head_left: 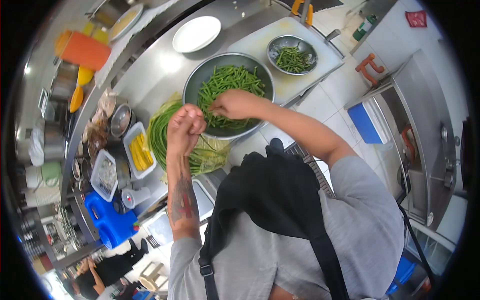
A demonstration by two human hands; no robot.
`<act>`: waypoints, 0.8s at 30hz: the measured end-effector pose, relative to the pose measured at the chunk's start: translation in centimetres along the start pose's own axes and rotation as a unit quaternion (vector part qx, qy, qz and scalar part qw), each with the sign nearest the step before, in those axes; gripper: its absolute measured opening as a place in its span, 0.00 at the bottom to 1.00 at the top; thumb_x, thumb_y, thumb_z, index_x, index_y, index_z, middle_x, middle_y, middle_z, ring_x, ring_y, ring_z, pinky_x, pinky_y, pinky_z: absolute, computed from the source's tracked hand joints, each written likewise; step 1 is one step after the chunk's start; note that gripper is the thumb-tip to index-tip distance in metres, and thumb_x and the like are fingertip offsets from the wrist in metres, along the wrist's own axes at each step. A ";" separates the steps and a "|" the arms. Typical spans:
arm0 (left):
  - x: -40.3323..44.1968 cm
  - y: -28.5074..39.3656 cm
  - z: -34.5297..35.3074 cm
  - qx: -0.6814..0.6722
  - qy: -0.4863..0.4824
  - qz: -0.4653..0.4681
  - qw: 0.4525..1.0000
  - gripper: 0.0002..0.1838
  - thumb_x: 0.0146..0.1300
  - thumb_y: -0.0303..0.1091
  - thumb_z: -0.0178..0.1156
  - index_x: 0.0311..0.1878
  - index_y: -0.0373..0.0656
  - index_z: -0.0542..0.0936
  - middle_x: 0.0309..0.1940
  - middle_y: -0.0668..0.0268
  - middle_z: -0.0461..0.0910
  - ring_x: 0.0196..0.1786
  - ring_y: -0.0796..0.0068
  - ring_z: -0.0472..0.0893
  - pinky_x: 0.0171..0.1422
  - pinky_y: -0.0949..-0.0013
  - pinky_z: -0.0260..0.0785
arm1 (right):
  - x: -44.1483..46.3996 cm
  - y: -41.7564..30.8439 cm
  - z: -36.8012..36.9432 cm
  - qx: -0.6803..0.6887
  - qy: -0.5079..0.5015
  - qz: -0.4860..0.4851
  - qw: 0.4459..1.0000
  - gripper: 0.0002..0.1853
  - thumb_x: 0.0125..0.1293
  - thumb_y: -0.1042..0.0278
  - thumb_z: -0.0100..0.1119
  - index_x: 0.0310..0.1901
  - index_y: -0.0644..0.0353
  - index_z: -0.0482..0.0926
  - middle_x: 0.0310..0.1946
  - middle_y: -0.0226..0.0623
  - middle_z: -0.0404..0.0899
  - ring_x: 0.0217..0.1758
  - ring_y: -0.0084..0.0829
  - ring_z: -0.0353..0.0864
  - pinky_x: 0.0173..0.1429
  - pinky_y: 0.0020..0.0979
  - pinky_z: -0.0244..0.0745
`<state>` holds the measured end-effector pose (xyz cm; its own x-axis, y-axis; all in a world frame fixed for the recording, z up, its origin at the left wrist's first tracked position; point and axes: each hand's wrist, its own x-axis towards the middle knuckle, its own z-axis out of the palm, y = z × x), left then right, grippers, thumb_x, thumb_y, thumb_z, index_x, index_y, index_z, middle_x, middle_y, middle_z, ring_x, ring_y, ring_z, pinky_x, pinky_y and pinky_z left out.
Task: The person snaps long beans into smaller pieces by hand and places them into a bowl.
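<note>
A large metal bowl [189, 90] holds many cut green bean pieces [232, 80]. My right hand [237, 105] is over the bowl's near part, its fingertips pinched close to the beans. Beside it, at the bowl's left rim, my left hand [187, 127] is closed in a fist. Whatever either hand grips is hidden or too small to make out. A bundle of long green beans [159, 131] lies left of the bowl, partly behind my left hand, on a yellowish plastic bag [212, 159].
A smaller metal bowl of cut beans [292, 59] stands on a white cutting board [322, 55]. A white plate [197, 34] lies farther back. To the left are a tub of yellow pieces [140, 152], a white tub [104, 175] and a blue jug [109, 220]. Another person [107, 270] stands at lower left.
</note>
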<state>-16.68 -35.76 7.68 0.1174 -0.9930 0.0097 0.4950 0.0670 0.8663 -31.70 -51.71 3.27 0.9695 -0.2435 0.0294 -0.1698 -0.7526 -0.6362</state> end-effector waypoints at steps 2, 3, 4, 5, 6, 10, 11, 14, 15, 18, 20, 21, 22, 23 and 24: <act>2.4 1.5 2.6 -0.073 0.009 0.010 0.997 0.06 0.73 0.32 0.51 0.41 0.39 0.74 0.24 0.72 0.65 0.23 0.82 0.59 0.29 0.76 0.52 | -1.8 -0.3 -0.4 -0.013 0.134 -0.020 0.991 0.17 0.67 0.62 0.63 0.54 0.59 0.83 0.43 0.40 0.85 0.49 0.45 0.83 0.54 0.42 0.78; 3.7 2.2 4.1 -0.150 0.032 0.024 0.988 0.06 0.72 0.31 0.48 0.41 0.40 0.72 0.24 0.73 0.61 0.24 0.81 0.58 0.29 0.75 0.52 | -2.6 -0.4 -0.9 -0.028 0.253 -0.048 0.966 0.18 0.67 0.61 0.63 0.54 0.58 0.83 0.43 0.42 0.84 0.53 0.49 0.81 0.56 0.45 0.76; 5.4 2.5 5.3 -0.148 0.042 0.027 0.988 0.04 0.69 0.31 0.45 0.40 0.43 0.69 0.26 0.72 0.60 0.26 0.80 0.58 0.31 0.74 0.53 | -3.4 -0.2 -1.7 -0.009 0.252 -0.018 0.968 0.16 0.66 0.61 0.63 0.52 0.59 0.84 0.41 0.42 0.84 0.55 0.46 0.80 0.58 0.44 0.75; 7.3 2.5 6.7 -0.179 0.045 0.027 0.982 0.05 0.69 0.32 0.46 0.39 0.42 0.69 0.26 0.72 0.60 0.25 0.80 0.58 0.32 0.74 0.53 | -4.4 -0.1 -2.4 -0.009 0.258 -0.012 0.966 0.16 0.66 0.61 0.63 0.52 0.59 0.84 0.41 0.42 0.84 0.55 0.46 0.80 0.58 0.44 0.75; 9.8 2.2 7.9 -0.210 0.048 0.025 0.976 0.05 0.69 0.33 0.47 0.39 0.42 0.69 0.25 0.73 0.59 0.25 0.80 0.58 0.32 0.73 0.53 | -5.6 0.2 -3.1 -0.008 0.260 0.033 0.965 0.16 0.66 0.61 0.63 0.52 0.59 0.84 0.41 0.42 0.85 0.54 0.46 0.80 0.57 0.44 0.75; 20.9 -0.5 11.9 -0.159 0.007 -0.049 0.986 0.12 0.70 0.36 0.51 0.50 0.40 0.72 0.44 0.59 0.67 0.46 0.67 0.66 0.49 0.63 0.62 | -11.2 2.6 -3.7 0.018 0.307 0.122 0.944 0.15 0.67 0.62 0.63 0.51 0.59 0.84 0.40 0.43 0.85 0.46 0.46 0.83 0.52 0.42 0.77; 22.2 -0.9 12.7 -0.045 0.075 -0.113 0.990 0.19 0.73 0.40 0.53 0.60 0.39 0.73 0.60 0.49 0.73 0.64 0.58 0.73 0.65 0.56 0.69 | -12.7 2.8 -3.6 0.019 0.310 0.129 0.942 0.15 0.67 0.62 0.63 0.51 0.59 0.84 0.40 0.43 0.85 0.46 0.46 0.83 0.52 0.42 0.77; 21.0 -3.7 10.9 0.280 0.139 0.024 0.950 0.25 0.75 0.44 0.54 0.68 0.41 0.70 0.70 0.50 0.68 0.73 0.55 0.68 0.73 0.52 0.63 | -16.4 4.3 -3.7 0.118 0.313 0.197 0.922 0.14 0.66 0.65 0.61 0.50 0.60 0.84 0.40 0.45 0.85 0.45 0.46 0.83 0.52 0.43 0.77; 18.8 -4.0 9.9 0.249 0.130 0.028 0.959 0.26 0.75 0.44 0.55 0.70 0.41 0.69 0.70 0.52 0.69 0.70 0.58 0.71 0.71 0.54 0.65 | -17.3 5.2 -3.0 0.122 0.315 0.221 0.915 0.14 0.66 0.66 0.61 0.51 0.61 0.84 0.40 0.45 0.85 0.43 0.46 0.84 0.50 0.42 0.78; 10.2 -4.5 4.9 0.246 0.193 0.035 0.949 0.24 0.76 0.42 0.56 0.68 0.41 0.71 0.63 0.56 0.77 0.56 0.65 0.81 0.60 0.60 0.73 | -19.6 6.4 -1.5 0.129 0.315 0.245 0.908 0.15 0.66 0.70 0.59 0.53 0.61 0.83 0.42 0.46 0.85 0.42 0.45 0.85 0.48 0.41 0.79; 5.4 -4.9 -2.0 0.275 0.279 0.036 0.920 0.22 0.76 0.42 0.57 0.67 0.40 0.73 0.59 0.58 0.79 0.51 0.66 0.82 0.54 0.63 0.74 | -19.5 7.0 -1.1 0.103 0.313 0.229 0.916 0.17 0.66 0.75 0.57 0.55 0.61 0.82 0.44 0.48 0.86 0.40 0.43 0.86 0.47 0.39 0.80; 1.9 -4.1 -5.6 0.295 0.352 0.033 0.887 0.21 0.75 0.41 0.57 0.65 0.39 0.74 0.56 0.60 0.82 0.46 0.68 0.84 0.49 0.65 0.76 | -19.1 6.8 -1.2 0.085 0.304 0.217 0.924 0.17 0.65 0.78 0.56 0.56 0.61 0.81 0.44 0.48 0.86 0.39 0.41 0.87 0.47 0.38 0.80; -0.6 -3.0 -8.7 0.299 0.389 0.044 0.870 0.21 0.75 0.41 0.57 0.65 0.39 0.74 0.56 0.60 0.82 0.46 0.68 0.84 0.49 0.65 0.76 | -18.4 6.2 -1.2 0.159 0.297 0.212 0.918 0.18 0.66 0.80 0.54 0.57 0.62 0.81 0.43 0.47 0.87 0.39 0.38 0.87 0.48 0.36 0.80; -2.1 -2.1 -11.6 0.383 0.410 0.065 0.825 0.21 0.75 0.42 0.58 0.62 0.38 0.76 0.52 0.59 0.84 0.46 0.67 0.85 0.48 0.65 0.76 | -17.5 5.5 -1.5 0.225 0.283 0.212 0.908 0.19 0.67 0.83 0.52 0.57 0.63 0.81 0.43 0.46 0.87 0.39 0.34 0.86 0.49 0.33 0.80; -3.6 -1.2 -13.9 0.462 0.424 0.076 0.775 0.20 0.74 0.42 0.59 0.60 0.37 0.77 0.49 0.58 0.85 0.45 0.66 0.86 0.47 0.65 0.77 | -16.1 4.8 -1.6 0.227 0.258 0.192 0.919 0.19 0.67 0.83 0.52 0.57 0.63 0.81 0.43 0.46 0.87 0.39 0.34 0.86 0.49 0.33 0.80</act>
<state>-5.72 -30.97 -0.32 0.8322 -0.5328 0.1533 -0.3609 -0.3106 0.8794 -48.41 -52.35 0.95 0.6207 -0.7837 0.0228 -0.2775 -0.2468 -0.9285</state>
